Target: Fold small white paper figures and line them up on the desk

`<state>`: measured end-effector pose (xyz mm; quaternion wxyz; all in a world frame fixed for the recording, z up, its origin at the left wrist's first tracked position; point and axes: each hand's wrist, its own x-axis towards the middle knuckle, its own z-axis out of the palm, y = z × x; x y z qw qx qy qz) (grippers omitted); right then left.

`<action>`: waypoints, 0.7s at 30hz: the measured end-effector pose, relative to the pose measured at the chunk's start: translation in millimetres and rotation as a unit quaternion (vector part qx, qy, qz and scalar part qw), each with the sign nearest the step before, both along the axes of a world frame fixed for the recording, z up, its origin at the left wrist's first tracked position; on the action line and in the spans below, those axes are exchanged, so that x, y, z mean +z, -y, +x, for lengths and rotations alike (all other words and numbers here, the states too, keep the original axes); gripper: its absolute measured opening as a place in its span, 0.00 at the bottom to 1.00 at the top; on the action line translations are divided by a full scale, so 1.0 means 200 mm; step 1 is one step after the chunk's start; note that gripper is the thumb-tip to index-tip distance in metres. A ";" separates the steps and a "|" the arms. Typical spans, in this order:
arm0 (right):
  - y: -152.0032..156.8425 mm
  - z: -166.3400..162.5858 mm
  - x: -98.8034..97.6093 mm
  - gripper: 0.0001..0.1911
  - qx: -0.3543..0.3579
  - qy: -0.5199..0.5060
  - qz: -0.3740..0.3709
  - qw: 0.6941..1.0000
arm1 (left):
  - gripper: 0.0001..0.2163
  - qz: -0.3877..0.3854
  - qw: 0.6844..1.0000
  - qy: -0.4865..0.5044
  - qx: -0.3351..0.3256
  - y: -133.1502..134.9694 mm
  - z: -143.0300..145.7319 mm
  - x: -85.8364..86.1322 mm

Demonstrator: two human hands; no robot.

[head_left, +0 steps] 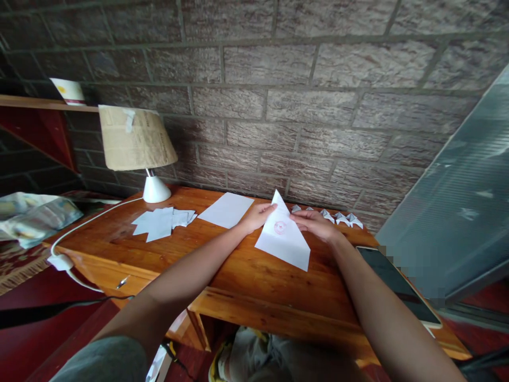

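A partly folded sheet of white paper [284, 241], with a pointed top and a red round stamp on it, is between my two hands over the desk. My left hand [258, 216] grips its left edge near the point, thumb on the front. On the other side my right hand [314, 223] pinches the right edge with closed fingers. Flat on the desk to the left lies another white sheet [226, 208]. Several small folded paper pieces [344, 218] stand in a row behind my right hand.
A pile of cut paper pieces [159, 223] lies at the left, before a lamp [156, 189] with a white cord. At the right edge rests a dark-screened tablet [397, 284]. A brick wall [258, 111] rises behind the desk. A paper cup [70, 91] sits on a shelf.
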<state>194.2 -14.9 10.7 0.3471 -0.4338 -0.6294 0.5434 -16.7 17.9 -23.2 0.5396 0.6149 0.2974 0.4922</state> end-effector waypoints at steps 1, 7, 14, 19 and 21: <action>0.00 0.00 -0.01 0.19 -0.001 -0.002 0.000 1.000 | 0.23 0.002 1.000 -0.008 -0.008 0.01 0.01 0.00; 0.03 -0.04 -0.05 0.20 -0.030 -0.029 0.018 0.999 | 0.22 -0.007 0.999 -0.049 -0.024 0.04 0.00 0.02; 0.06 -0.04 -0.06 0.19 -0.026 -0.069 0.013 0.997 | 0.21 -0.007 0.990 -0.110 -0.085 0.06 0.03 0.01; 0.05 -0.02 -0.08 0.18 -0.050 -0.076 -0.001 0.996 | 0.21 0.016 0.989 -0.118 -0.085 0.08 0.05 0.02; 0.06 -0.02 -0.09 0.19 -0.052 -0.078 -0.008 0.996 | 0.22 0.021 0.989 -0.127 -0.075 0.08 0.05 0.02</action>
